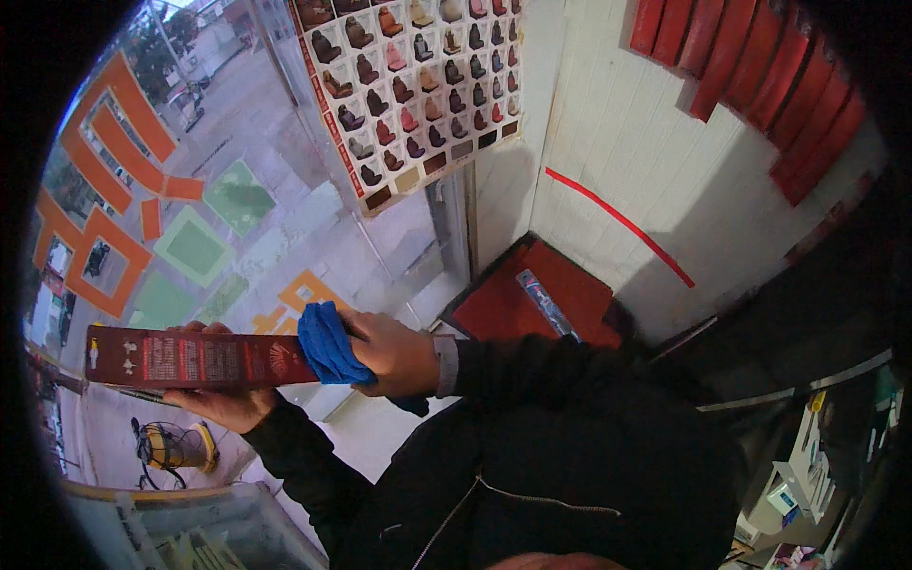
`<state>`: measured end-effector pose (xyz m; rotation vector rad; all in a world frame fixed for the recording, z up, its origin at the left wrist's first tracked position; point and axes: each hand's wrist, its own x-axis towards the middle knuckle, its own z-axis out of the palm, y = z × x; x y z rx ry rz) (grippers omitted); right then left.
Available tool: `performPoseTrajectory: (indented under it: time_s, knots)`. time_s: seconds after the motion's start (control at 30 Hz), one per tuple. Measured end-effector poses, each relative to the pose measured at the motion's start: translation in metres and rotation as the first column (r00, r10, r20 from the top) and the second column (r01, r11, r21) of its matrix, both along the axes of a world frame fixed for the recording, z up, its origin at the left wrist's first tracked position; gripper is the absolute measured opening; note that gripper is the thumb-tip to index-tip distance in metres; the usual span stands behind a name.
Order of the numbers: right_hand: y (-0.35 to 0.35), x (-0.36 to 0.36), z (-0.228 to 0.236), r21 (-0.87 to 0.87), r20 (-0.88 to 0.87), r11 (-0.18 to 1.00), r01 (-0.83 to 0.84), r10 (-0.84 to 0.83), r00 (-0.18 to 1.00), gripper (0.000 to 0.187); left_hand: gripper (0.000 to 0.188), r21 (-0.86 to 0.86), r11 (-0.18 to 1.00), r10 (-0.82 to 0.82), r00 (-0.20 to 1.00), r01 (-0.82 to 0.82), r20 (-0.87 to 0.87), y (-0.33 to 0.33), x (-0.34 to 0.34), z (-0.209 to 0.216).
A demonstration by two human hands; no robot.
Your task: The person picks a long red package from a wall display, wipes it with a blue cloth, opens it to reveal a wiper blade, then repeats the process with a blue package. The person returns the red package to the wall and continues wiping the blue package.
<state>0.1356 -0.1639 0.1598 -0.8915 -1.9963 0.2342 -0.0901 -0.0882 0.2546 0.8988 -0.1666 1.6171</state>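
Note:
A long dark-red printed box (214, 359) lies level across the left of the head view. My left hand (223, 404) grips it from below, with fingers also showing behind its upper edge. At the box's right end, my right hand (394, 351) is closed around a bunched blue cloth (331, 344), which rests against the box. The cloth hides that end of the box.
A glass pane with orange lettering (109, 271) and green squares is beyond my hands. A poster of car seats (418, 85) hangs ahead. Red boxes (750, 66) line the white wall. A wrapped item (548, 306) lies on a red surface (484, 309). A yellow lamp (179, 446) stands lower left.

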Motion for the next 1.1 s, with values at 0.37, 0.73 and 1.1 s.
performPoseTrajectory:
  time_s: [0.37,0.73,1.1]
  knots:
    - [-0.005,-0.009,0.041,0.178,0.195,0.977,0.12,-0.155,0.969,0.071,0.067,-0.237,0.942,0.243,0.97,-0.236,0.004,-0.031,0.025,-0.024]
    - [-0.012,0.004,0.043,0.088,0.182,0.994,0.07,-0.085,0.98,0.073,0.055,-0.194,0.972,0.178,0.955,-0.133,0.236,-0.018,-0.089,0.001]
    - [-0.003,0.022,0.012,-0.516,-0.546,0.767,-0.382,0.049,0.837,0.063,0.061,-0.071,0.994,0.099,0.939,-0.08,0.328,-0.006,-0.09,-0.017]
